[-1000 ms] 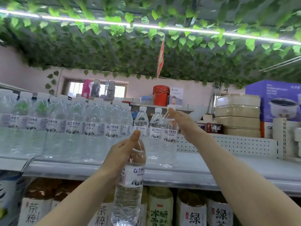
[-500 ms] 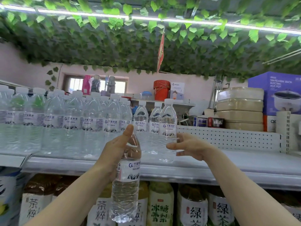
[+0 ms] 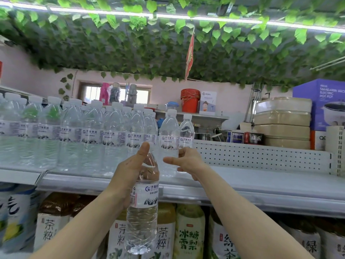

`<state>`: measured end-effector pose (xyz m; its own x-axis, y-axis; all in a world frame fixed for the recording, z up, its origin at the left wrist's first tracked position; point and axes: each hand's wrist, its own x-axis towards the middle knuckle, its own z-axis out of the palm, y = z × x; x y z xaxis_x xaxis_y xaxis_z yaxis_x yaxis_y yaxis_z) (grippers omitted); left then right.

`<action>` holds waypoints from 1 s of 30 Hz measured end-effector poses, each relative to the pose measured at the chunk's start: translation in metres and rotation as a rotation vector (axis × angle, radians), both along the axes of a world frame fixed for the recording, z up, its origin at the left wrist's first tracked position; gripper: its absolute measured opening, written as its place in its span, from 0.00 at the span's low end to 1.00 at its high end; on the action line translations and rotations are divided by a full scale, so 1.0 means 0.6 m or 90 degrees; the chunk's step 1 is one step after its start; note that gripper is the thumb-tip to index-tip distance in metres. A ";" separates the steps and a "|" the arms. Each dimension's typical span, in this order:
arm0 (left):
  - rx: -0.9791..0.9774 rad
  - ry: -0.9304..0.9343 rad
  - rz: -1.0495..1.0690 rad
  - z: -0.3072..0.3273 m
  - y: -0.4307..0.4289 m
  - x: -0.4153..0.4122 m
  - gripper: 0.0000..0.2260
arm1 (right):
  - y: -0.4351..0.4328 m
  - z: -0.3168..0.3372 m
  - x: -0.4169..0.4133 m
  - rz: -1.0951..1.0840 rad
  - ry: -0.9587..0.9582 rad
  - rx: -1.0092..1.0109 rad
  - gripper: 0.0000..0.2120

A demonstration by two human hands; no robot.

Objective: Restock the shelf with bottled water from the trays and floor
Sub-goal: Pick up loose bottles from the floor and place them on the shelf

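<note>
The shelf (image 3: 261,181) is stocked with bottles (image 3: 89,139) on its left side, bare on its right. One bottle (image 3: 141,212) is gripped in front of it by the left hand (image 3: 128,172); the right hand (image 3: 188,162) seems relaxed and empty.

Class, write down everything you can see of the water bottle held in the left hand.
The water bottle is clear ribbed plastic, filled with water and roughly upright. A white label wraps its middle, with a blue logo, Chinese characters, a mountain drawing and a barcode on a pink strip. The left hand grips its shoulder and neck, thumb pointing up, and hides the cap. The bottle is in front of the shelf edge, its base free before the tea bottles below.
</note>
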<state>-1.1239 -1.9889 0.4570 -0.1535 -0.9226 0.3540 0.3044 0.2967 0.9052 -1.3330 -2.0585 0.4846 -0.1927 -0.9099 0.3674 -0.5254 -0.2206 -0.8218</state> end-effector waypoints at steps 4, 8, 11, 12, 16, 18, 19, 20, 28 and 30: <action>0.004 0.005 0.011 -0.005 0.000 0.009 0.30 | -0.018 -0.007 0.012 -0.039 0.016 -0.006 0.38; 0.001 0.006 0.015 -0.009 0.000 0.014 0.29 | -0.020 -0.007 0.015 -0.045 0.015 -0.003 0.37; 0.002 0.004 0.015 -0.009 -0.001 0.016 0.30 | -0.020 -0.004 0.017 -0.042 0.014 0.004 0.37; 0.001 0.002 0.014 -0.009 -0.001 0.016 0.31 | -0.021 -0.002 0.018 -0.044 0.015 0.005 0.37; -0.003 0.000 0.006 -0.007 0.002 0.012 0.33 | -0.019 -0.003 0.032 -0.061 0.029 -0.011 0.37; -0.006 0.000 0.003 -0.005 0.007 0.011 0.32 | -0.021 -0.005 0.037 -0.075 0.036 -0.016 0.36; -0.006 0.003 0.000 -0.004 0.009 0.010 0.31 | -0.021 -0.006 0.039 -0.077 0.042 -0.017 0.36; -0.007 0.004 -0.001 -0.003 0.011 0.011 0.31 | -0.023 -0.007 0.039 -0.080 0.051 -0.015 0.35; -0.020 0.009 -0.012 0.021 0.024 0.006 0.26 | 0.050 -0.007 0.027 -0.023 -0.030 -0.104 0.28; -0.035 0.005 -0.015 0.033 0.022 -0.001 0.26 | 0.094 -0.012 0.026 0.059 -0.108 -0.129 0.25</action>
